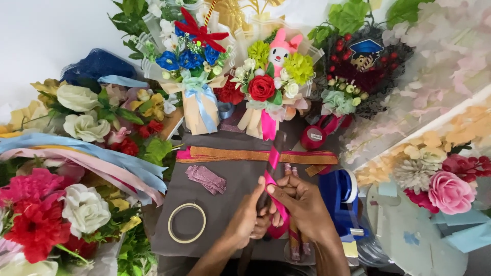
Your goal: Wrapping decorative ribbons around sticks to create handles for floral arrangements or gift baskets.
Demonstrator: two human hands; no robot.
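Pink ribbon, stretched over grey cloth toward bouquet: left hand and right hand both closed, pinching it. Tape ring left; blue tape dispenser right.

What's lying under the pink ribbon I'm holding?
Under the pink ribbon runs a flat orange-brown strip over magenta paper, on a grey cloth. Nearer you, both hands, left and right, cover what it wraps.
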